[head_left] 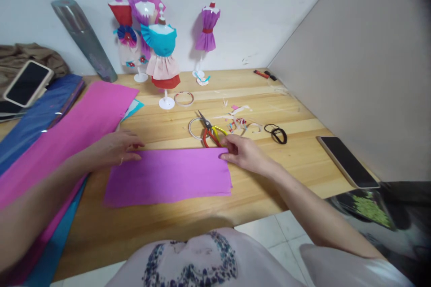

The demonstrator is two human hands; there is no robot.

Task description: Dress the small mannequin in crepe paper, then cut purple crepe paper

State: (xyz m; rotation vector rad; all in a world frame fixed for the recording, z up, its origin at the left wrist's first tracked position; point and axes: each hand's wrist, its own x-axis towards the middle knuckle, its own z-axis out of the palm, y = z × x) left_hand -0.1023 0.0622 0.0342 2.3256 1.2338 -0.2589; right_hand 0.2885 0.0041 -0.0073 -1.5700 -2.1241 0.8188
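Note:
A rectangular purple sheet (pixel 171 177) lies flat near the front of the wooden table. Its top right corner is pinched between the thumb and fingers of my right hand (pixel 247 153). Over the sheet's top left corner, my left hand (pixel 116 149) rests with thumb and fingers apart, holding nothing. Scissors (pixel 211 130) with one red and one yellow handle lie just behind the sheet, close to my right fingertips. A long pink sheet (pixel 97 112) stretches under and beside my left arm, over blue sheets.
Small mannequins in crinkled dresses, one in turquoise (pixel 163 42), stand along the wall. A bottle (pixel 85 38) leans at the back left. Scraps (pixel 238 123), black hair ties (pixel 279 134) and a phone (pixel 348 161) lie to the right; another phone (pixel 28 83) is at far left.

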